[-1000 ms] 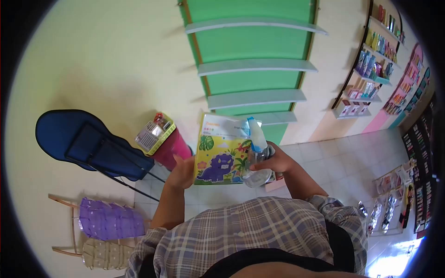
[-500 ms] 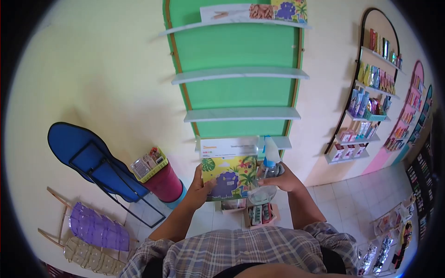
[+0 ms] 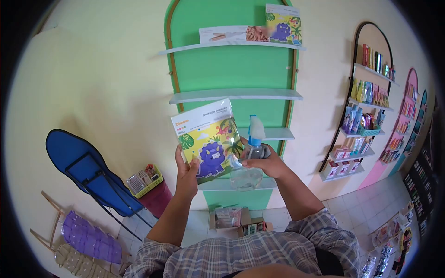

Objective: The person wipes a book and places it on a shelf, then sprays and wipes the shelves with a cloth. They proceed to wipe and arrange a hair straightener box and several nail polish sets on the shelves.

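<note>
Left hand [image 3: 187, 176]: partly closed, thumb in front, on lower-left edge of dinosaur-print pack [image 3: 204, 134]. Pack: between hands, left nearer; long axis near-upright, top leaning left. Right hand [image 3: 270, 163]: curled round upright spray bottle [image 3: 247, 177]; pack contact unclear.

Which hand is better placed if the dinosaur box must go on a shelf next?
Probably the left hand: it grips the dinosaur box by one side, while the right hand is occupied with the spray bottle.

Left fingers [image 3: 179, 156] partly behind pack [image 3: 212, 155]
</note>
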Demonstrator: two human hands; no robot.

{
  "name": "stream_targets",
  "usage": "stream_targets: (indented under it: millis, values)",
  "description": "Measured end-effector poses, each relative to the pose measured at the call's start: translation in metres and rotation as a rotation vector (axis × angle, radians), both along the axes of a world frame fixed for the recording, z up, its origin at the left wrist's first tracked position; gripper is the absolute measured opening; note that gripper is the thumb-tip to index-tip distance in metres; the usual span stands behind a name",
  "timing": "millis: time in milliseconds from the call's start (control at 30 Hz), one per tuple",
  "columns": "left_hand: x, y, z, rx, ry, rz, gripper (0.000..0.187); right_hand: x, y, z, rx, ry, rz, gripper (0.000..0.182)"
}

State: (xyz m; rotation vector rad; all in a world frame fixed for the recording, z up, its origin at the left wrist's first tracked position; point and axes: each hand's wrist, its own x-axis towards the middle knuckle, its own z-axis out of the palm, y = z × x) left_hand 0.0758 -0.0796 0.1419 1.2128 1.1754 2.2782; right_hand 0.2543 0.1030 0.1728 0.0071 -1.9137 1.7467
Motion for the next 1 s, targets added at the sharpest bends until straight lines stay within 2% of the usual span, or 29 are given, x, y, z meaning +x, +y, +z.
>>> stream_targets:
  millis: [67, 100, 167, 233, 300, 400, 433, 533, 567, 700, 867, 933, 1000]
  values:
    - [-0.02, 0.003, 0.011, 0.02, 0.186, 0.105, 0.064, -0.019, 0.002, 0.015, 0.023, 0.049, -0.009, 0.02]
    - [-0.033, 0.005, 0.021, 0.02, 0.182, 0.123, 0.064, -0.027, 0.002, 0.025, 0.024, 0.045, 0.008, 0.02]
    - [-0.061, 0.007, 0.047, -0.094, 0.383, 0.335, 0.062, -0.045, 0.0, 0.051, 0.027, 0.082, 0.048, 0.019]
    - [-0.087, 0.01, 0.075, -0.033, 0.395, 0.292, 0.061, -0.067, 0.001, 0.074, 0.071, 0.05, 0.066, 0.021]
    - [-0.111, 0.016, 0.105, 0.022, 0.417, 0.31, 0.061, -0.091, 0.002, 0.098, 0.126, 0.206, 0.075, 0.025]
    - [-0.139, 0.025, 0.166, 0.173, 0.498, 0.361, 0.057, -0.128, 0.013, 0.147, 0.236, 0.256, 0.098, 0.023]
    - [-0.153, 0.028, 0.186, 0.205, 0.508, 0.367, 0.055, -0.143, 0.014, 0.163, 0.293, 0.329, 0.082, 0.021]
    - [-0.189, 0.039, 0.247, 0.306, 0.555, 0.417, 0.049, -0.179, 0.036, 0.221, 0.498, 0.295, -0.123, 0.035]
    - [-0.204, 0.048, 0.265, 0.351, 0.551, 0.433, 0.048, -0.188, 0.045, 0.238, 0.512, 0.247, -0.13, 0.04]
    - [-0.264, 0.085, 0.327, 0.371, 0.607, 0.456, 0.046, -0.229, 0.07, 0.271, 0.508, 0.27, -0.254, 0.04]
    - [-0.311, 0.134, 0.352, 0.251, 0.532, 0.391, 0.045, -0.254, 0.087, 0.28, 0.463, 0.156, -0.356, 0.038]
    - [-0.322, 0.149, 0.353, 0.154, 0.483, 0.358, 0.047, -0.257, 0.089, 0.276, 0.527, 0.076, -0.503, 0.035]
    - [-0.336, 0.166, 0.353, 0.148, 0.452, 0.317, 0.048, -0.264, 0.1, 0.272, 0.585, 0.088, -0.521, 0.034]
